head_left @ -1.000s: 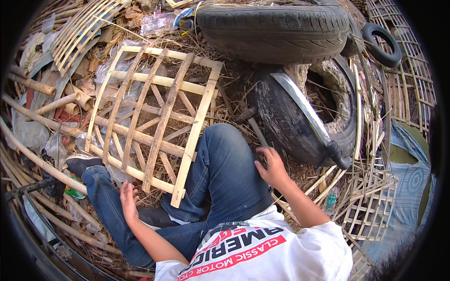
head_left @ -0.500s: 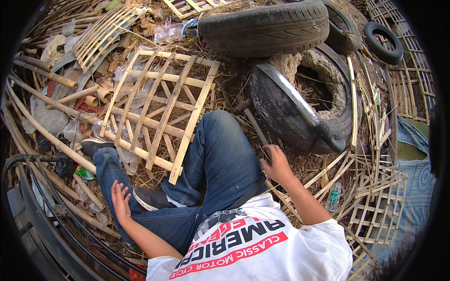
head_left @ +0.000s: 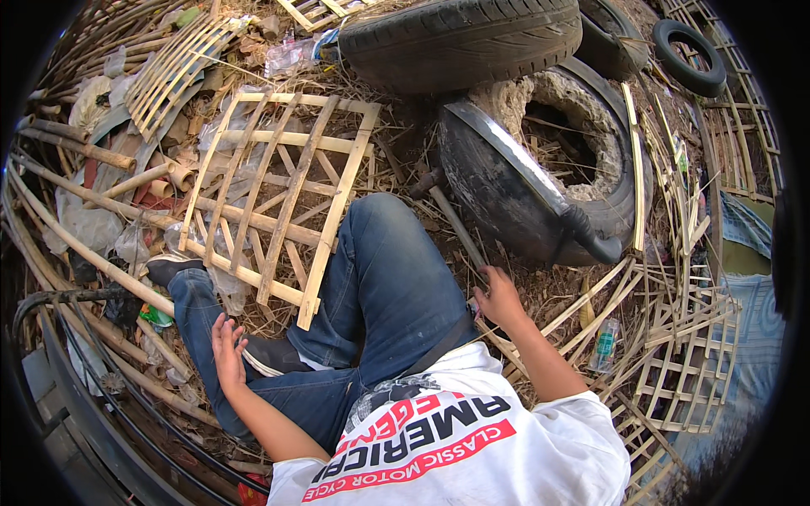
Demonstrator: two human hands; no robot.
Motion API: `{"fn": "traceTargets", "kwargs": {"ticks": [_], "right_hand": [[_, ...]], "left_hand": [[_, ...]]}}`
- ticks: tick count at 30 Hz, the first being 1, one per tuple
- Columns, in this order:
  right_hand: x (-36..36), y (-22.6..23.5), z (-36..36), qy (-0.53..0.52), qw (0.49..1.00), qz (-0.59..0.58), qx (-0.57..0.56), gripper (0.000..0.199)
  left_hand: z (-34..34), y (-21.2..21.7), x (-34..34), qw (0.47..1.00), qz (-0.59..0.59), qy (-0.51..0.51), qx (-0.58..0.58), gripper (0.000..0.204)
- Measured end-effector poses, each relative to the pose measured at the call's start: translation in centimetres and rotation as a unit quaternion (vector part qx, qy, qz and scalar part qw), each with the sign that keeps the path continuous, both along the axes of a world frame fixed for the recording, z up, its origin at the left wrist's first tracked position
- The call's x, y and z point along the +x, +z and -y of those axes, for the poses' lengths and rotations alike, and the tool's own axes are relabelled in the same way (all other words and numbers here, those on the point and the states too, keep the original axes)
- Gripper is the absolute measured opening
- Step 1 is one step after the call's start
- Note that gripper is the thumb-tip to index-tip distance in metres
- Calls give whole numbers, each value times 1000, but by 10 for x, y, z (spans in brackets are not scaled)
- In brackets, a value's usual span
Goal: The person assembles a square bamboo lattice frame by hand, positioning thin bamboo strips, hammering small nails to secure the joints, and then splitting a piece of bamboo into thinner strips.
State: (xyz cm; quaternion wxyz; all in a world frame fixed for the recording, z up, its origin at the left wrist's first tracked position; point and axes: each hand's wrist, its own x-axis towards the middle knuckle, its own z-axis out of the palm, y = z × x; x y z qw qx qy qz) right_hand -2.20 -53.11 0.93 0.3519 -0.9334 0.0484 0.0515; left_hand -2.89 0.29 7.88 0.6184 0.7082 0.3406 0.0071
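My right hand is beside my right knee, its fingers curled round the near end of the handle of a hammer. The hammer lies on the ground, its dark head next to the tire. My left hand is above my bent left leg, fingers apart and holding nothing. In front of me a lattice panel of split bamboo leans against my right shin. A big knife with a bright blade and black handle lies across the rim of a tire lined with rough, crumbly material.
Another tire stands behind the lined one, and a small tire lies far right. Bamboo strips and a second lattice are at my right, near a plastic bottle. Bamboo poles and plastic litter cover the left. A black metal frame stands close by.
My right hand has moved forward slightly onto the hammer's handle and closed round it. My left hand stays open above my leg. The view has shifted a little.
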Motion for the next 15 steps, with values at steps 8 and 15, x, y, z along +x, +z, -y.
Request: {"fn": "traceTargets", "kwargs": {"ticks": [8, 15], "right_hand": [[-25, -39, 5, 77, 989, 8, -123, 31], [-38, -40, 7, 43, 997, -46, -53, 22]], "left_hand": [[10, -1, 18, 998, -41, -32, 37, 58], [43, 13, 67, 993, -34, -94, 57, 57]]}}
